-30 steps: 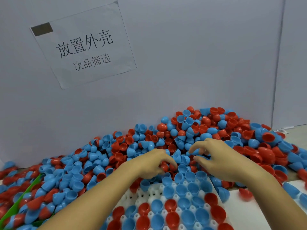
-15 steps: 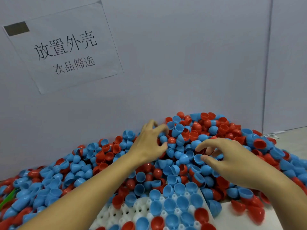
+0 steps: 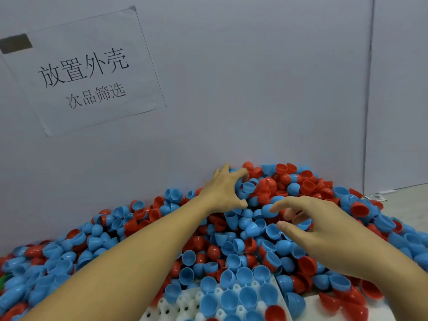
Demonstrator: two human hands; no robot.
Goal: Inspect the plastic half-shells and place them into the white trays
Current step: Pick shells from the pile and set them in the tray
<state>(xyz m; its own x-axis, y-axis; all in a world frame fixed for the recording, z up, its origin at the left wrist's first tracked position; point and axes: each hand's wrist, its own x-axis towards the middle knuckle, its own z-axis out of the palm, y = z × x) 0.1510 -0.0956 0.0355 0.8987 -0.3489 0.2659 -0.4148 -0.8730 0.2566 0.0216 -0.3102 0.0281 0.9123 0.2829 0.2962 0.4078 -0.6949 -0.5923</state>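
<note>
A large heap of blue and red plastic half-shells (image 3: 234, 237) is banked against the grey wall. My left hand (image 3: 225, 188) reaches to the top of the heap, its fingers curled round blue half-shells (image 3: 249, 186) there. My right hand (image 3: 310, 224) hovers lower on the heap, fingers bent; its fingertips touch a blue half-shell (image 3: 268, 210), and whether it holds anything I cannot tell. At the bottom centre lies a white tray (image 3: 185, 304) with several blue shells and a red one seated in its cups. Both forearms cross the heap.
A paper sign (image 3: 78, 72) with printed characters is taped to the wall at upper left. A second wall panel meets the first at a seam (image 3: 368, 100) on the right. A pale flat surface (image 3: 308, 313) shows at lower right, beside the tray.
My left hand has reached farther up the heap to its top near the wall. My right hand has stayed on the heap. The view has tilted, so less of the tray shows.
</note>
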